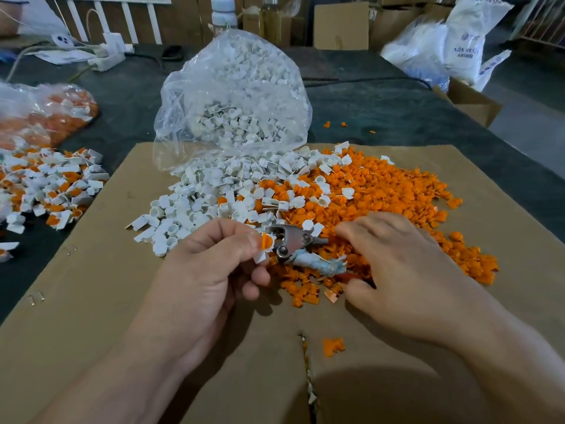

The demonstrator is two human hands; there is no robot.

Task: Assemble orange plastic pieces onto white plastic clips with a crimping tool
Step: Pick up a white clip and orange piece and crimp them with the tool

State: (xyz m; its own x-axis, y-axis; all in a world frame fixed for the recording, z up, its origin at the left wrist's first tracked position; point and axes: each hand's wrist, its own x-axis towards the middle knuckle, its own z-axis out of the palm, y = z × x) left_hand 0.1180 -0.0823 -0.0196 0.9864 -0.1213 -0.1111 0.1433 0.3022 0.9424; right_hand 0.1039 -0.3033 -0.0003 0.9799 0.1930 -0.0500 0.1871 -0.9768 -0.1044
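Left hand (214, 264) is pinching a clip (261, 257) with an orange piece (266, 242) at the tool's (292, 243) jaws above the cardboard (146, 301), right hand (406, 270) is gripping its handles, so next I'm expecting a firm, aligned squeeze.

Brown cardboard sheet (397, 377) lying flat on a dark tabletop (382, 111), slit at the near edge, with metal staples (36, 298) near the left border. At far left on the tabletop: white power strip (107, 61) with plugs inserted, beside loose papers (61, 56). Behind these, white railing (122, 19). Along the far edge: white-capped bottle (224, 13), clear bottle of amber liquid (270, 16), plain cardboard box (341, 26). Black cable (367, 81) running across the tabletop toward the right. At far right, beyond the tabletop edge: white printed sacks (464, 41) above an open cardboard carton (470, 102).
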